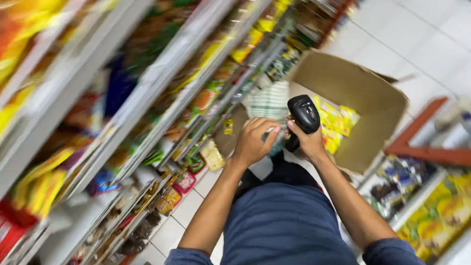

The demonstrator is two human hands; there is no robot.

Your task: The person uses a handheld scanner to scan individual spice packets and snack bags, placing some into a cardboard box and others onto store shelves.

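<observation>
I see both hands raised together in front of me, above an open cardboard box [363, 105] on the white tiled floor [427, 44]. My right hand [308, 142] is closed around the grip of a black handheld scanner [304, 115], whose head tips up and to the left. My left hand [252, 141] is curled onto a white packet with green stripes [269, 102], fingers bent over its near edge; the packet sits just left of the scanner, touching my right thumb. Yellow packets [336, 125] lie inside the box behind the scanner. Blurred shelves [162, 78] packed with snack bags run along the left, and a lower shelf of goods [431, 216] stands at the right.
</observation>
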